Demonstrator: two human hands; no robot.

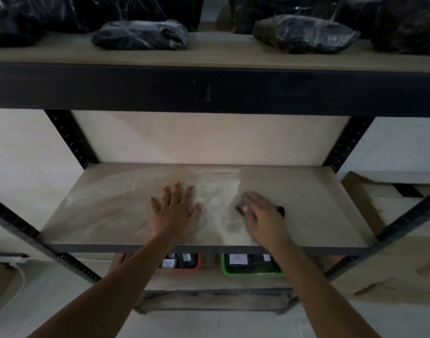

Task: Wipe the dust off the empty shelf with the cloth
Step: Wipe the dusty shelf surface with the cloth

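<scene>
Now cloth (279, 211) lies under right hand (257, 211).

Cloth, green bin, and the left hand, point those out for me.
cloth (280, 211), head view, dark corner showing right of the right hand.
green bin (225, 269), head view, left front rim below the shelf.
left hand (177, 211), head view, back of the hand.

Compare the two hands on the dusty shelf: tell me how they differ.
The left hand lies flat with fingers spread, bare on the shelf; the right hand presses a dark cloth, fingers together. The left hand sits on streaked dust, the right hand at its edge. Both rest on the same shelf.
</scene>
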